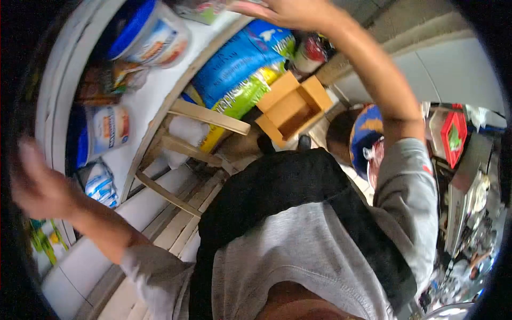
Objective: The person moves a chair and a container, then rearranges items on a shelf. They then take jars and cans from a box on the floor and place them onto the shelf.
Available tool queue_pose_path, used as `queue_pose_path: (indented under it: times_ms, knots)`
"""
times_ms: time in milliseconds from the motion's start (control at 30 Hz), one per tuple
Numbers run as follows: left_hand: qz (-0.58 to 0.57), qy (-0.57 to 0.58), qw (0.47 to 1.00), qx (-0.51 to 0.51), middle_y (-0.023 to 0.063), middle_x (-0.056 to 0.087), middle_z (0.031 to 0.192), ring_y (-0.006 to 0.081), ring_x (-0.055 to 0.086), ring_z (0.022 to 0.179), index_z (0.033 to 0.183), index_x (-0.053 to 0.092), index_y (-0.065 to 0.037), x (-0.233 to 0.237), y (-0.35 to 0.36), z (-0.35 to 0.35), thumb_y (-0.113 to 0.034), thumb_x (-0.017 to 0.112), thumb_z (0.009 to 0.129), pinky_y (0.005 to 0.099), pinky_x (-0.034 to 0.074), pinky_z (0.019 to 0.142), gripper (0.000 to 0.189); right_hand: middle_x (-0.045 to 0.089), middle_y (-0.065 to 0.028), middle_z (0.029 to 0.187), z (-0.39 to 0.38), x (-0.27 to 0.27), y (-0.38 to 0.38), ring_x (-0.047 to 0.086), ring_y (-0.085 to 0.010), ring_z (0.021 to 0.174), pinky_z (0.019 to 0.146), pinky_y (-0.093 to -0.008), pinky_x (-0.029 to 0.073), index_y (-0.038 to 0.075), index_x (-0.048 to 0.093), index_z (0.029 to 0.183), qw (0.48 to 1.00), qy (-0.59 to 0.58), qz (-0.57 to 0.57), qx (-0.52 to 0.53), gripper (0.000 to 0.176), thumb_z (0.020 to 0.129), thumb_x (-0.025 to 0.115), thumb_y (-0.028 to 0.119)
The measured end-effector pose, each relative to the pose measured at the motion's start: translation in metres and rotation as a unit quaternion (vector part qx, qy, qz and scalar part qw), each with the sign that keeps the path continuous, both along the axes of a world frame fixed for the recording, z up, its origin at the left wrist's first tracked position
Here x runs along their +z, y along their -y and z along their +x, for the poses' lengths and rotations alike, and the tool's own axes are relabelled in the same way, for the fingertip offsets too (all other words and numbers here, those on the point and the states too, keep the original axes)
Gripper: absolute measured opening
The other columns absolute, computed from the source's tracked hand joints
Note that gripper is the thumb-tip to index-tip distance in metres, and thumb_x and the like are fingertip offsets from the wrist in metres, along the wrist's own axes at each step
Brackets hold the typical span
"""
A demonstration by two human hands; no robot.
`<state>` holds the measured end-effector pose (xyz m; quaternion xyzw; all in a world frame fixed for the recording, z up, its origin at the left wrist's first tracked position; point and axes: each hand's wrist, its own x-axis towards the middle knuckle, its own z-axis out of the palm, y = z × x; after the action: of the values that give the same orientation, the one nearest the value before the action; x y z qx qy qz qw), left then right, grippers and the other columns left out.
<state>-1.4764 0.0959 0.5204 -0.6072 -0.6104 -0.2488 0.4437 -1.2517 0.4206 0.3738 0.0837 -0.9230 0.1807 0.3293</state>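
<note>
My left hand [42, 186] is blurred at the left edge, in front of the shelf's pale upright frame, with one digit stretched away from the rest. It appears to hold nothing. At the top, my right hand [285, 12] reaches over the front edge of the white shelf [160, 88], its fingers extended and partly cut off by the frame. Near those fingertips lies a small printed package [205, 10]. Two white tubs, an upper one [160, 42] and a lower one [111, 128], with blue lids lie sideways in this view.
Below the shelf are a blue and green printed sack [240, 66], an opened cardboard box [290, 109] and a wooden stool-like frame [210, 117]. A blue-rimmed container [360, 136] stands by my right arm. Plastic-wrapped packs [101, 184] sit on the shelf. A red-rimmed box [448, 136] is at right.
</note>
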Motion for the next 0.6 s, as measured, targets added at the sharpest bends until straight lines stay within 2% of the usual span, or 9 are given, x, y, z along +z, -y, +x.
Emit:
queue_pose_path:
  times_ms: [33,67,133,167,200,267,333,500,600]
  knots:
    - [-0.038,0.04,0.998,-0.004,0.0158,0.065,0.101,0.0263,0.063,0.092,0.105,0.066,-0.001,-0.039,0.006,0.005,-0.027,0.064,0.085,0.0361,0.05,0.079,0.033,0.066,-0.0139,0.096,0.049,-0.061,-0.013,0.064,-0.0288,0.087,0.077,-0.0381,0.05,0.008,0.065,0.106,0.96,0.173,-0.081,-0.203,0.033,0.088,0.059,0.035]
    - [-0.124,0.024,0.99,-0.059,0.0172,0.062,0.114,0.0296,0.061,0.102,0.108,0.065,-0.001,-0.073,-0.004,0.053,-0.022,0.064,0.085,0.0391,0.047,0.087,0.031,0.065,-0.0157,0.086,0.08,-0.129,-0.031,0.063,-0.0357,0.078,0.07,-0.0429,0.051,0.01,0.062,0.107,0.966,0.087,-0.087,-0.226,0.031,0.092,0.053,0.036]
    - [-0.243,0.154,0.957,0.037,0.0187,0.054,0.125,0.036,0.051,0.116,0.112,0.063,0.0,-0.158,0.016,0.091,-0.011,0.061,0.083,0.0454,0.039,0.098,0.031,0.065,-0.0186,0.09,0.16,-0.292,-0.058,0.062,-0.0395,0.081,0.072,-0.0467,0.049,0.007,0.061,0.103,0.841,0.307,-0.155,-0.418,0.038,0.09,0.052,0.042]
    - [-0.278,0.23,0.932,0.038,0.0189,0.054,0.125,0.0363,0.05,0.117,0.114,0.062,-0.001,-0.194,0.023,0.108,-0.01,0.061,0.083,0.0448,0.039,0.098,0.031,0.065,-0.0222,0.09,0.209,-0.35,-0.051,0.061,-0.04,0.087,0.074,-0.0476,0.049,0.003,0.064,0.095,0.874,0.298,-0.16,-0.35,0.036,0.089,0.049,0.036]
    - [-0.309,0.302,0.901,0.041,0.0191,0.053,0.126,0.0366,0.05,0.118,0.115,0.061,-0.001,-0.226,0.029,0.125,-0.009,0.061,0.084,0.0443,0.039,0.098,0.033,0.065,-0.0239,0.089,0.245,-0.404,-0.045,0.061,-0.04,0.09,0.076,-0.0467,0.048,0.0,0.064,0.094,0.747,0.477,-0.266,-0.38,0.039,0.085,0.053,0.037]
    - [-0.356,0.374,0.851,0.095,0.0204,0.051,0.127,0.0362,0.048,0.12,0.119,0.057,-0.001,-0.279,0.039,0.166,-0.01,0.059,0.085,0.044,0.039,0.098,0.035,0.067,-0.0208,0.082,0.332,-0.617,-0.007,0.067,-0.0316,0.081,0.072,-0.0423,0.052,0.002,0.067,0.094,0.712,0.451,-0.274,-0.462,0.041,0.084,0.056,0.04]
    - [-0.405,0.408,0.811,0.107,0.0221,0.049,0.129,0.0377,0.047,0.12,0.123,0.053,-0.001,-0.318,0.056,0.195,-0.012,0.058,0.087,0.0445,0.038,0.099,0.039,0.067,-0.0228,0.081,0.327,-0.542,0.043,0.068,-0.0325,0.075,0.066,-0.0409,0.054,0.002,0.067,0.092,0.433,0.47,-0.582,-0.503,0.048,0.087,0.053,0.047]
    - [-0.464,0.549,0.67,0.187,0.0246,0.048,0.128,0.0404,0.047,0.117,0.125,0.049,0.001,-0.388,0.1,0.248,-0.016,0.057,0.088,0.0453,0.038,0.1,0.042,0.063,-0.0259,0.106,0.311,-0.673,0.095,0.065,-0.0375,0.088,0.071,-0.0446,0.054,-0.005,0.056,0.118,0.334,0.383,-0.671,-0.54,0.079,0.08,0.054,0.065]
    - [-0.534,0.59,0.526,0.299,0.0232,0.05,0.126,0.0391,0.048,0.117,0.126,0.049,0.0,-0.42,0.137,0.268,-0.017,0.056,0.089,0.0445,0.039,0.099,0.041,0.064,-0.0176,0.099,0.29,-0.733,0.097,0.066,-0.0306,0.066,0.05,-0.0485,0.051,0.005,0.056,0.115,0.281,0.404,-0.648,-0.581,0.056,0.083,0.058,0.052]
